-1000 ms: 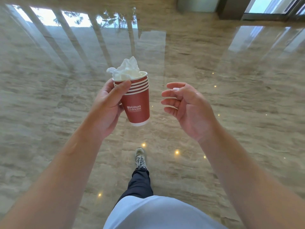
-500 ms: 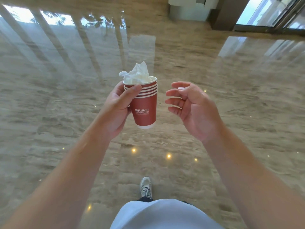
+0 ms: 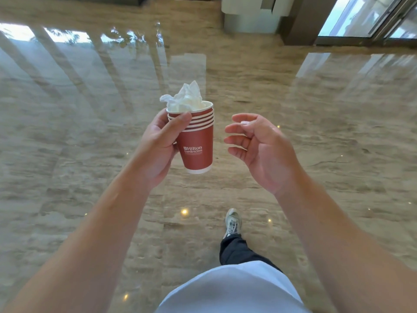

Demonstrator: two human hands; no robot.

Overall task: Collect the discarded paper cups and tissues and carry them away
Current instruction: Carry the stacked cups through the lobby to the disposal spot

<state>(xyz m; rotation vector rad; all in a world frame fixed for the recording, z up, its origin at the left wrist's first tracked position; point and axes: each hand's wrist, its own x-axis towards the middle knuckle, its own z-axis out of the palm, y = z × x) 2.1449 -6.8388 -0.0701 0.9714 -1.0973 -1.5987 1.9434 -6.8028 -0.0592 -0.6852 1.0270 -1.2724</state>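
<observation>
Above a polished beige marble floor (image 3: 338, 136), a nested stack of red paper cups with white rims and a white printed logo (image 3: 198, 143) is held out in front of the body, roughly upright with a slight tilt. The stack is gripped by the left hand (image 3: 158, 150): the thumb is laid across the banded rims near the top and the fingers are wrapped behind, mostly hidden. Crumpled white tissues (image 3: 184, 98) are stuffed into the topmost cup and rise well above its rim, nothing pinning them down. The right hand (image 3: 259, 150) is held just beside the stack without touching it, empty, its fingers loosely curled and spread.

Collection appears to be finished, and the carrying step is judged to be in hand; a grey sneaker (image 3: 232, 222) below a dark trouser leg (image 3: 239, 251) is planted forward, as in a stride. For this to be done well, the stack should be kept vertical so the loose tissues are not shed, and squeezed only moderately, since thin paper walls are easily crushed. Support under the base or a light cap over the tissues could be given by the free hand. A pale unit (image 3: 248, 21) stands ahead by a dark pillar (image 3: 300, 21); whether it is a bin cannot be told.
</observation>
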